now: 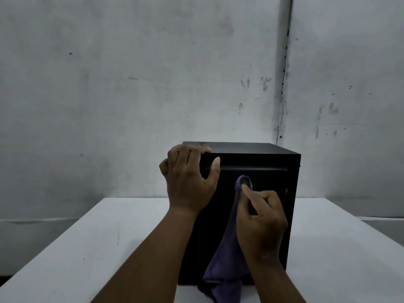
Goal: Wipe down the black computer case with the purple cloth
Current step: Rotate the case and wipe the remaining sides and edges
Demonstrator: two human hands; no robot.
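Your 2 hands work the black computer case standing on the white table.

Your left hand curls over its top near corner, beside a small label too blurred to read. Your right hand pinches the purple cloth against the near panel, the rest hanging to the table. Behind stands a scuffed grey wall with a dark vertical seam.

Purple cloth against black case
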